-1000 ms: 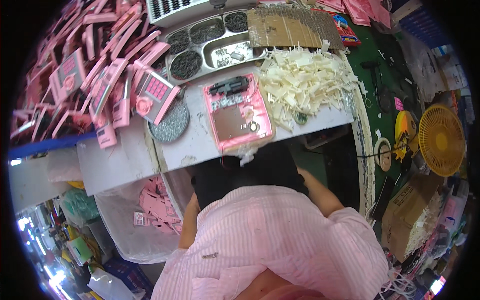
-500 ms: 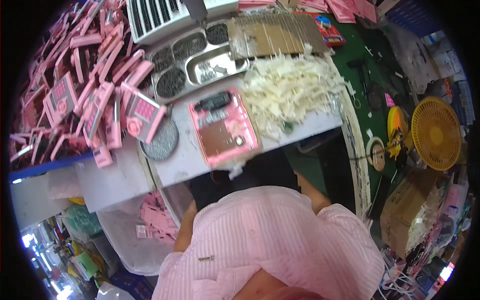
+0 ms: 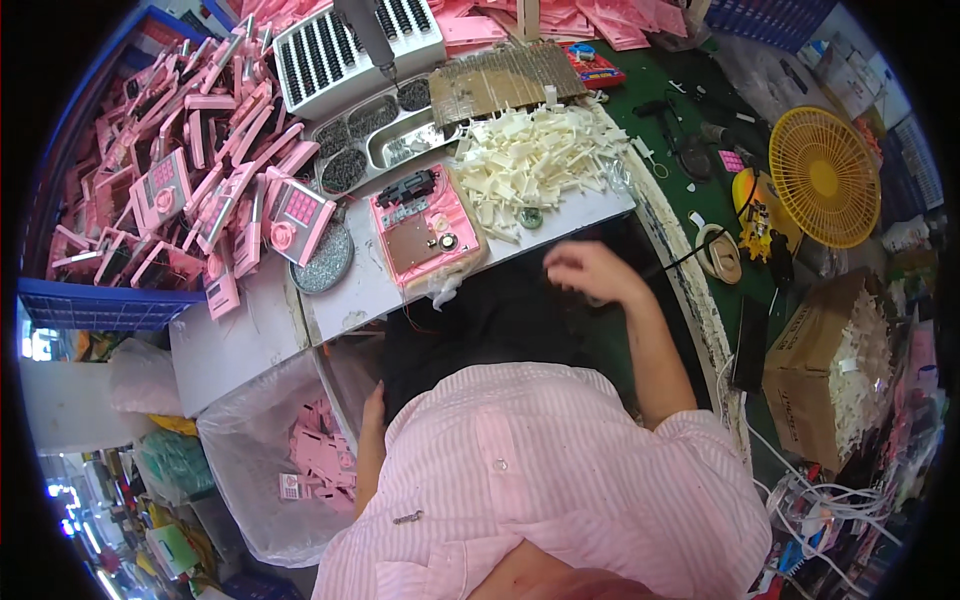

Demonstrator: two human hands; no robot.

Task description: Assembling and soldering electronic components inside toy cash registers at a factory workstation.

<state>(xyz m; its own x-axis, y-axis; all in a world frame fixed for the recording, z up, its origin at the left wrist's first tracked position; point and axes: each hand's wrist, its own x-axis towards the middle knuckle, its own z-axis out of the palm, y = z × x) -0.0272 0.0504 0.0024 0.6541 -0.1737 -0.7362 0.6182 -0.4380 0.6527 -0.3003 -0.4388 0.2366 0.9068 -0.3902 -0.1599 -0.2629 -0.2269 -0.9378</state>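
Note:
My right hand (image 3: 597, 272) is raised over my lap, just off the table's front edge. Its fingers are curled in, and whatever they may hold is hidden. Low beside my left thigh, only a sliver of my left hand (image 3: 376, 405) shows; its fingers are hidden. On the white table lies an open pink plastic casing (image 3: 428, 222) with a brown panel, a black part along its top and a small round part low on its right. Cream plastic pieces (image 3: 545, 165) are heaped beside it, nearest my right hand.
Pink keypad devices (image 3: 160, 192) overfill a blue crate (image 3: 110, 308) at left. A round dish of small metal bits (image 3: 325, 262), a steel tray of screws (image 3: 405, 148), a power screwdriver (image 3: 365, 35) and cardboard (image 3: 500, 88) surround the casing. A yellow basket (image 3: 825, 178) stands right.
My right hand has come up from beside my lap into view over it. The head view has shifted, so the table contents sit differently in the picture. The casing stays on the table.

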